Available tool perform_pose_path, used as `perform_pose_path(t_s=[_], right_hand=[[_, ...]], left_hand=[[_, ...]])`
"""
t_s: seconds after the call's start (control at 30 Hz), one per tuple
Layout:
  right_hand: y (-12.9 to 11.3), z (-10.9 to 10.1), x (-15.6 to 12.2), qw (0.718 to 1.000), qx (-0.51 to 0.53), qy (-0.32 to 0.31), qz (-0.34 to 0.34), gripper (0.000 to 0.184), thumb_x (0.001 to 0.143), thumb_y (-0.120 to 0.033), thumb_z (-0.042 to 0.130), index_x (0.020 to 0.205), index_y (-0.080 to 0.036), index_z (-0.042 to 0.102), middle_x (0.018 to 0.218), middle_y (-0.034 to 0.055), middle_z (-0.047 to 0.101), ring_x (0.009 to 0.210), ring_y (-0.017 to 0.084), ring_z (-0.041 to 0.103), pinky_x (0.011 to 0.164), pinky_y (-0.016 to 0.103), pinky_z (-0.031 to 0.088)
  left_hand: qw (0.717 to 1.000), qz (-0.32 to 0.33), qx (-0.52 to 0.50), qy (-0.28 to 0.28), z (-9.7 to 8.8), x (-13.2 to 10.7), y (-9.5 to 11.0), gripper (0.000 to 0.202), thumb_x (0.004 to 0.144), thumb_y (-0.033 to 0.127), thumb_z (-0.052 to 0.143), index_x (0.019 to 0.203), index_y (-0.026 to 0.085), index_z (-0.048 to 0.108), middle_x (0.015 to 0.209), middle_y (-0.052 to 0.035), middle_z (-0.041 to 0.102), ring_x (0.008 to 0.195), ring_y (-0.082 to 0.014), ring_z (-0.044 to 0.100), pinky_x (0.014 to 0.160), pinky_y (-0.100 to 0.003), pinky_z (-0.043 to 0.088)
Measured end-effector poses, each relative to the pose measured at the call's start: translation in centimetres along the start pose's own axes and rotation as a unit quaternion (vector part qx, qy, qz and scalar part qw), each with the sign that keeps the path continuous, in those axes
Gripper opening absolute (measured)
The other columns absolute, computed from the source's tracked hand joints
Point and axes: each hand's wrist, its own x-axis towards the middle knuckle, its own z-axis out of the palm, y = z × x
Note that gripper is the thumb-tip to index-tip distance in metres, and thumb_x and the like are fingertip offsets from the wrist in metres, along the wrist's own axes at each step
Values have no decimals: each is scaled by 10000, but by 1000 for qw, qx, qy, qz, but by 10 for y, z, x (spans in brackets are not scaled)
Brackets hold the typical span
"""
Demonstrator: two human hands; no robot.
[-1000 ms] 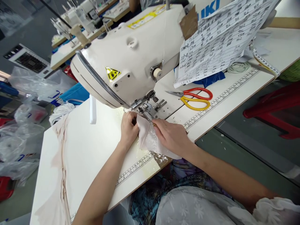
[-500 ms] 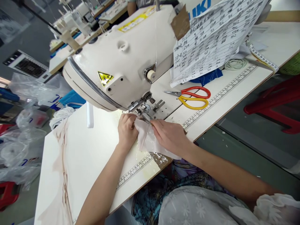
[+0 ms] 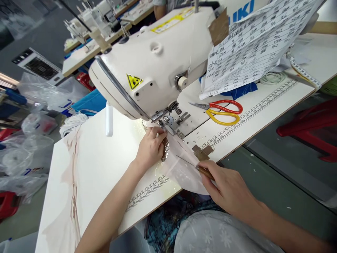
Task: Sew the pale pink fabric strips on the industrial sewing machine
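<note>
Hands are working apart: the left hand (image 3: 151,146) is pinching the edge of a sheer pale fabric (image 3: 181,168) just in front of the presser foot (image 3: 168,129), the right hand (image 3: 226,182) is gripping a wooden-handled awl (image 3: 206,172), its thin tip pointing over the fabric; can't tell if it's touching. Fabric is lying on the near edge of the white counter (image 3: 94,158), partly hanging over. Brown tape (image 3: 202,153) is sticking to the counter beside it, and a printed ruler (image 3: 150,189) is running along the front edge. The sewing machine (image 3: 152,63) is looming over the hands, bearing a yellow warning sticker (image 3: 134,81). Right of it, scissors (image 3: 226,112) with one red and one yellow handle are lying flat; a handwritten sheet (image 3: 252,52) is leaning above blue cloth (image 3: 240,91), and coiled cord (image 3: 273,78) and a measuring tape (image 3: 302,72) are resting farther along. On the left, a crinkled pale strip (image 3: 74,179) is trailing down the counter. Beyond, plastic bags (image 3: 28,154) are crowding the floor, a red stool (image 3: 310,126) is standing at right, and other machines (image 3: 97,21) are filling the back, where a co-worker's arm (image 3: 159,10) is showing.
</note>
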Motion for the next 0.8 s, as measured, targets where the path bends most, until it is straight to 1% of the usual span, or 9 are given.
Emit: perform_pose_path(t_s=[0.1,0.17,0.27,0.37,0.47,0.63,0.73,0.8], right_hand=[[2,-6,-14,1000,-6,-11,-13,220,961,-124,353,1015,-203,551,708,7,710,502,131,646,436,222,409],[3,-6,-14,999,-27,-1,-23,226,969,-133,357,1043,-201,559,776,27,737,516,134,657,434,227,422],[5,-3,-9,997,-61,27,-50,219,993,-155,370,1087,-180,566,849,57,755,607,153,705,486,234,477],[5,0,-5,992,-96,40,-75,225,1005,-151,369,1106,-163,570,868,68,754,697,172,733,552,247,516],[5,2,-7,989,-113,42,-81,241,1005,-138,361,1121,-155,571,880,72,752,727,180,736,601,263,534],[4,0,-7,991,-112,21,-67,248,1010,-144,362,1132,-151,577,894,74,749,691,160,719,545,236,507],[3,-1,-1,988,-140,14,-68,264,1009,-141,349,1137,-144,580,885,79,747,687,167,715,550,243,499],[1,-2,3,985,-159,13,-70,268,1008,-143,344,1127,-139,584,867,77,742,655,165,705,525,245,478]], left_hand=[[999,-27,28,8,3,0,14,328,828,62,433,1032,119,684,1076,-154,596,953,-279,555,811,-445,579],[998,-52,35,24,7,-1,23,309,844,82,441,1042,113,676,1111,-162,593,990,-294,555,843,-468,570],[996,-74,25,39,13,-5,30,347,865,95,440,1144,121,644,1191,-161,589,1078,-305,560,921,-497,547],[997,-67,9,44,16,-11,31,387,887,117,433,1233,108,605,1232,-167,596,1164,-304,561,992,-482,524],[997,-62,-1,53,17,-14,31,394,897,143,439,1253,97,602,1257,-167,611,1214,-303,557,1035,-466,504],[995,-76,-14,62,18,-15,31,409,888,159,461,1262,120,620,1266,-157,638,1229,-310,563,1038,-495,498],[994,-83,-15,66,20,-15,28,427,887,150,451,1282,120,611,1301,-153,631,1268,-303,548,1079,-496,472],[994,-86,-23,62,21,-15,27,448,887,146,445,1309,112,592,1329,-161,615,1290,-308,533,1097,-513,458]])
